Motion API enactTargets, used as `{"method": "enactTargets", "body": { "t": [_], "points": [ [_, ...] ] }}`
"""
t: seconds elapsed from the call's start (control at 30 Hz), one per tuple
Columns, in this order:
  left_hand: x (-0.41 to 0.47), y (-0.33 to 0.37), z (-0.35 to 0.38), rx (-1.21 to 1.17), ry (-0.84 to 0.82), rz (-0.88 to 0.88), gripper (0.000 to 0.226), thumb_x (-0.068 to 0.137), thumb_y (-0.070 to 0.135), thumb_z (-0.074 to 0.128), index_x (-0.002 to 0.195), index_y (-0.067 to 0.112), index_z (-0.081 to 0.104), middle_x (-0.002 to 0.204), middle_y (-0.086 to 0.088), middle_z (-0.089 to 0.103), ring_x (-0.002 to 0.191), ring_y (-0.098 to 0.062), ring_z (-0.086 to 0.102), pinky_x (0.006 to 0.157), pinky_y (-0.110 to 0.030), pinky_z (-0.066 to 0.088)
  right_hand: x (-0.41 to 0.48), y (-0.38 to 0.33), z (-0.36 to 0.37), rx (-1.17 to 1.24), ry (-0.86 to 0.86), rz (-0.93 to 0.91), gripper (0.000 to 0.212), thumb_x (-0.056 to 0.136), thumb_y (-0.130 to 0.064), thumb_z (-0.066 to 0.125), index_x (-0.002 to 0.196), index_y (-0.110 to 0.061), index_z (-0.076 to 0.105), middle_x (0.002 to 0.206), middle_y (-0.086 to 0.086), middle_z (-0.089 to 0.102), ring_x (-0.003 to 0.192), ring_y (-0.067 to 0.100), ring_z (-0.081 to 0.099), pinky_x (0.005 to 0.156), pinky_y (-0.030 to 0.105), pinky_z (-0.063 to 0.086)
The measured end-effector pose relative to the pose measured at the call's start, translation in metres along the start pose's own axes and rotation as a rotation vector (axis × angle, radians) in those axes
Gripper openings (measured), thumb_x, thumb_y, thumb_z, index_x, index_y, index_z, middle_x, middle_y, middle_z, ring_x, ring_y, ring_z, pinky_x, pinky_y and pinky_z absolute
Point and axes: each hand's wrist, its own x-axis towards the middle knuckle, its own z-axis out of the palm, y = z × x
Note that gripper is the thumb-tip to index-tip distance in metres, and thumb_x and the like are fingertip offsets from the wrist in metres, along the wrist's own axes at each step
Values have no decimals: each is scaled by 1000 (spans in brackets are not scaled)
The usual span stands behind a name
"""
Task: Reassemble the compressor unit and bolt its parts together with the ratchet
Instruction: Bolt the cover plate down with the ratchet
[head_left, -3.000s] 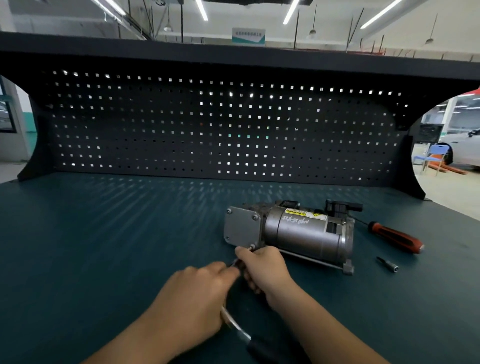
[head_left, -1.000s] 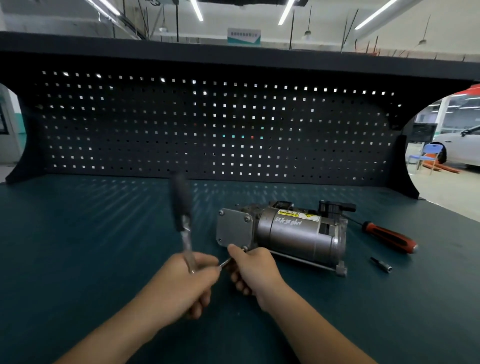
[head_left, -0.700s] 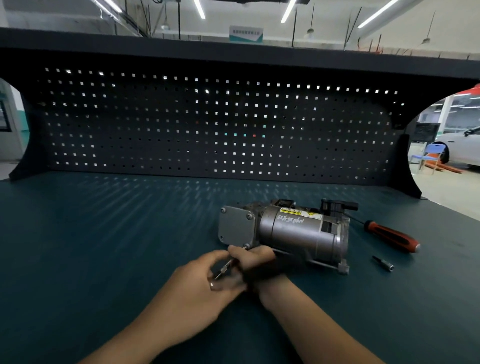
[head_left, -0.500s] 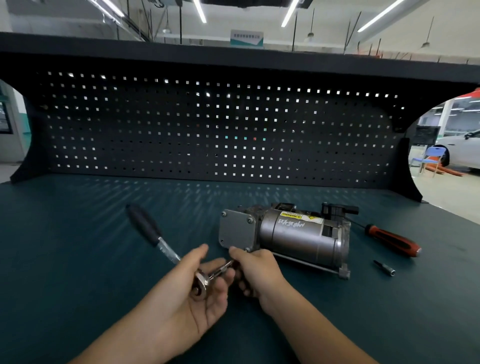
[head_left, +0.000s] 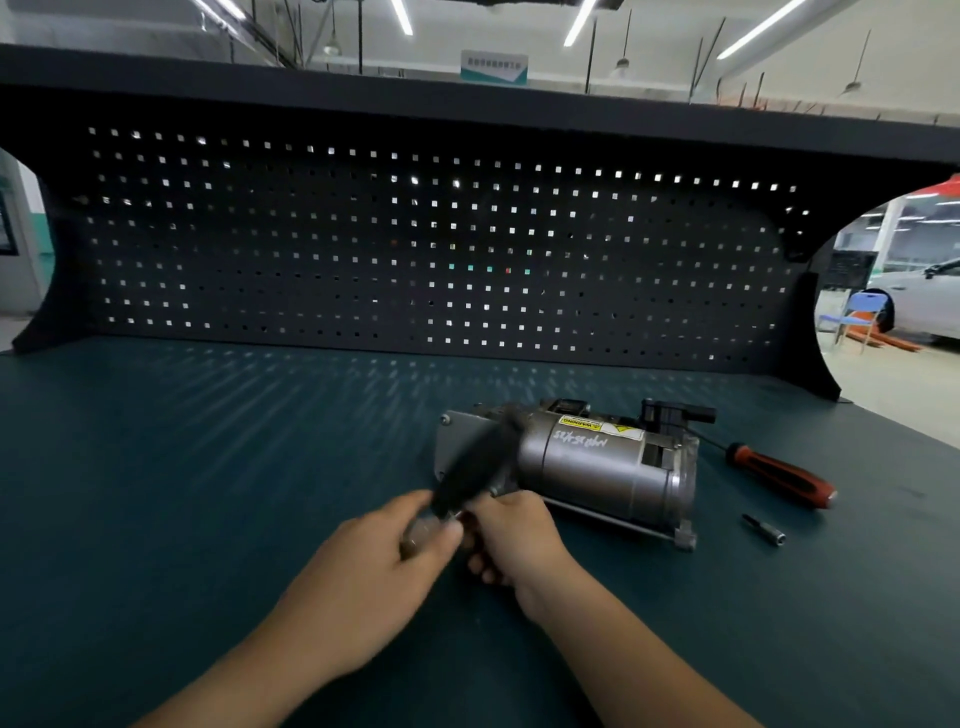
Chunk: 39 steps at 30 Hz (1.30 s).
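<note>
The grey compressor unit (head_left: 597, 467) lies on its side on the dark green bench, its square end plate facing left. My left hand (head_left: 374, 577) grips the head of the ratchet (head_left: 475, 470), whose black handle is blurred and points up and right across the end plate. My right hand (head_left: 511, 540) is curled around the ratchet's extension just in front of the plate's lower right corner. The bolt there is hidden behind the tool and my fingers.
A red-and-black screwdriver (head_left: 779, 475) lies right of the compressor, with a small metal bit (head_left: 763, 529) in front of it. A black pegboard (head_left: 441, 249) closes the back of the bench (head_left: 182, 493).
The ratchet handle has swung round from pointing up-left to up-right across the end plate, after several turns in the earlier frames. My right hand stays at the plate's lower corner.
</note>
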Motion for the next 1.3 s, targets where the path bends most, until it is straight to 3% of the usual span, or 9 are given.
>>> {"method": "enactTargets", "body": {
  "t": [0.13,0.2,0.27,0.37,0.53,0.7,0.8,1.0,1.3],
  "points": [
    [3,11,-6,-1062,-205,-634,35,88,41,53,89,7,59,53,-3,58,26,-4,28,30,-12,26,0,-6,-3,108,-42,91,33,94,-23,51,63,-11,49,32,-8,44,25,6,37,33,11,23],
    [4,10,-11,-1282,-209,-707,33,88,37,53,84,4,56,54,-5,57,23,-3,25,29,-8,25,1,-7,-5,136,-75,121,31,94,-25,50,66,-11,50,33,-7,44,26,6,37,34,11,24],
    [5,9,-14,-1181,-245,-650,32,89,35,52,87,3,58,51,-4,53,24,-3,24,29,-9,24,2,-7,-6,122,-91,123,32,95,-26,48,67,-11,51,34,-7,45,26,7,38,34,11,24],
    [6,8,-14,-745,-264,-423,35,93,33,49,100,0,59,48,-4,49,28,-8,26,32,-16,25,3,-4,-5,75,-77,88,36,96,-29,46,65,-10,53,34,-5,46,26,8,38,32,13,25],
    [4,7,-8,-362,-276,-131,43,94,31,44,87,-11,52,46,-5,51,29,-9,28,33,-16,25,1,1,-3,-4,0,-8,41,90,-33,57,56,-11,52,34,-5,46,26,7,38,31,14,25],
    [5,2,-8,-298,-294,-75,15,88,14,45,87,9,59,43,1,52,32,-5,35,37,-15,30,-1,-1,-3,-19,-17,-4,39,92,-30,54,59,-10,53,35,-6,46,26,6,38,30,14,25],
    [5,-3,-2,-295,-254,-125,35,78,4,52,104,27,58,44,1,56,36,-6,45,42,-15,36,-1,1,-2,-37,-16,-14,40,93,-29,53,58,-10,53,35,-6,48,26,6,39,30,14,26],
    [3,3,3,-492,-210,-203,45,78,-11,44,101,23,61,81,-8,73,34,-9,43,36,-17,32,-1,1,1,-68,-12,-28,40,96,-25,46,61,-7,53,50,7,54,26,6,38,30,14,26],
    [8,3,-3,-391,-300,-124,36,78,-16,43,85,9,68,88,-16,66,32,-9,38,36,-16,31,-1,0,1,-93,-9,-29,42,97,-25,44,61,-6,53,31,-3,45,23,6,37,30,14,25]
  ]
}}
